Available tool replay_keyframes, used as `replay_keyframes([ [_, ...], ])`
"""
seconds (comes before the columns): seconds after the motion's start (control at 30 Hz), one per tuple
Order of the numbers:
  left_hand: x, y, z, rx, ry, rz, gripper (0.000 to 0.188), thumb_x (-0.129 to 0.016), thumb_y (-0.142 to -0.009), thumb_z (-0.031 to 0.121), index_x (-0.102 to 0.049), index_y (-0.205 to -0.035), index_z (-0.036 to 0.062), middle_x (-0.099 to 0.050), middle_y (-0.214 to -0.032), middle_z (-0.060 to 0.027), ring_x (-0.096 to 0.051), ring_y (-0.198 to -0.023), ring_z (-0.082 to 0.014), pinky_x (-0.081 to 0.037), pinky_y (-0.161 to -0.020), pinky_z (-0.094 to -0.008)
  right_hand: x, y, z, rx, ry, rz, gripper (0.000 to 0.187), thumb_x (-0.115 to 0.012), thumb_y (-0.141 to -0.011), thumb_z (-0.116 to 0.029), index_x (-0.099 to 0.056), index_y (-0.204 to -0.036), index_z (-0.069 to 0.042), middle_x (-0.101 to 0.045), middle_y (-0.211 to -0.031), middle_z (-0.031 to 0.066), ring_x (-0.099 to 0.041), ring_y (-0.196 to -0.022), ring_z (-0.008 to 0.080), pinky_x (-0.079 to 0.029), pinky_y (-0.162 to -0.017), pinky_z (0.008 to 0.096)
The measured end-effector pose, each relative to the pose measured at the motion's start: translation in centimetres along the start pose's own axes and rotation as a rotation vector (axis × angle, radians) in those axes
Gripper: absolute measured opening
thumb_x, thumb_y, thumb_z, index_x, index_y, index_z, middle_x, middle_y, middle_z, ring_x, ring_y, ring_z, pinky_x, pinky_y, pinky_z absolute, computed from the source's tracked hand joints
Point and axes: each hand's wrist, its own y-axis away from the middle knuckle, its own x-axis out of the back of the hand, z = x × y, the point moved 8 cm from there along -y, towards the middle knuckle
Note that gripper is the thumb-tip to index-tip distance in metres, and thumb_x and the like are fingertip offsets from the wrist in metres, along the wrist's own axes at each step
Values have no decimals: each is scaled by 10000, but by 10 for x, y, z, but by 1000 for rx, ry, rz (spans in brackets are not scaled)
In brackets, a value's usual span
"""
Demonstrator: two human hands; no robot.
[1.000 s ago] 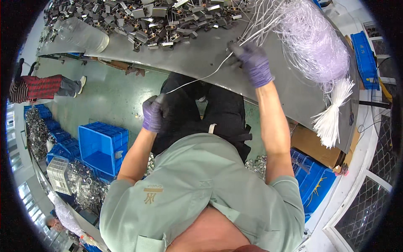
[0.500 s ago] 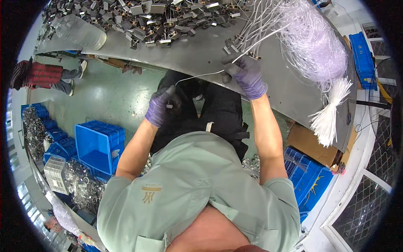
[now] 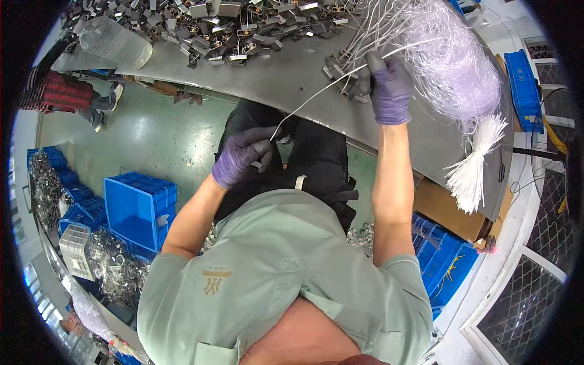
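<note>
A thin white wire (image 3: 314, 95) stretches slantwise between my hands, over the near edge of the grey table. My left hand (image 3: 243, 157), in a grey and purple glove, pinches its lower end in front of my lap. A small light grey piece (image 3: 257, 164) shows at those fingertips; what it is I cannot tell. Above the table, my gloved right hand (image 3: 388, 91) is closed around the wire farther up, where a thicker white stretch runs on to the right. Beside that hand lies a bundle of white wires (image 3: 371, 36) with small dark block-shaped parts (image 3: 337, 68) at their ends.
Many small dark blocks (image 3: 243, 27) are heaped at the table's far side, near a clear plastic bottle (image 3: 115, 41). Clear purple-tinted strands (image 3: 453, 67) and a white tube bundle (image 3: 477, 164) lie right. Blue crates (image 3: 140, 210) stand left; a person (image 3: 67, 94) is beyond them.
My right hand has moved forward and right along the wire, and my left hand slightly back toward me. A longer stretch of wire now shows between them.
</note>
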Motion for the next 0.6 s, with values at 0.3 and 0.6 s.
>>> replay_keyframes([
  [0.3,4,-32,14,192,109,-4,329,-533,-888,234,-554,-1127,9,-562,-704,-49,-499,-535,-94,-402,-519,-203,-70,40,44,-62,446,-491,348,-636,-817,-321,-611,-886,19,-617,-665,134,-604,-531,196,-475,-515,325],
  [0.6,5,-105,-2,46,237,215,328,-517,-911,229,-528,-1146,1,-584,-831,-58,-546,-633,-106,-450,-575,-240,-75,12,64,184,556,-366,378,-628,-810,-385,-661,-784,-9,-626,-635,111,-610,-520,165,-472,-499,293],
])
